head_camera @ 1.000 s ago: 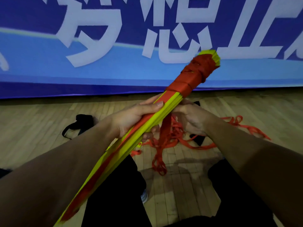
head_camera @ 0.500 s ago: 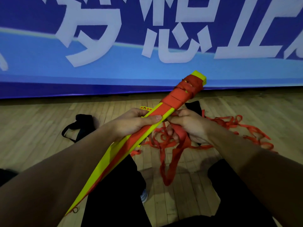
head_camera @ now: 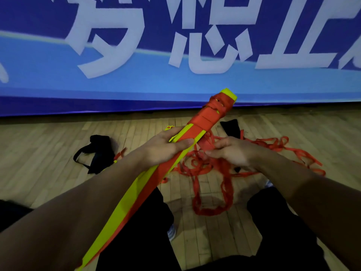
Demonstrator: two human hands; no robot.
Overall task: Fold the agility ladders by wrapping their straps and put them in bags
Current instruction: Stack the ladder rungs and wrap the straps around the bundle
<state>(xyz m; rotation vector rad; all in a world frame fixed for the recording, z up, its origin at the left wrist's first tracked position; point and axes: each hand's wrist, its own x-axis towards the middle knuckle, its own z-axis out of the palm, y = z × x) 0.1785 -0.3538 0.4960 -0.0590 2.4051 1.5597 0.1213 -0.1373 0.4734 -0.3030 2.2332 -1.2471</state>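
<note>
Fingers [head_camera: 183,142] of left hand [head_camera: 162,147] clamped round the stacked ladder rungs [head_camera: 156,177] held slanted over the lap, right hand [head_camera: 232,153] pinching the loose red strap [head_camera: 224,173] beside them; likely light, rungs stiff, strap limp and tangle-prone, best gripped mid-bundle below the wrapping.

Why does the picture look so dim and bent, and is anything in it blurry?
Head view: light is low, so the forearms and dark trousers near the bottom go murky; the wide lens bows the blue banner with white lettering and the wooden plank floor; the lettering is smeared, while the bundle of yellow and red ladder rungs is fairly sharp.
</note>
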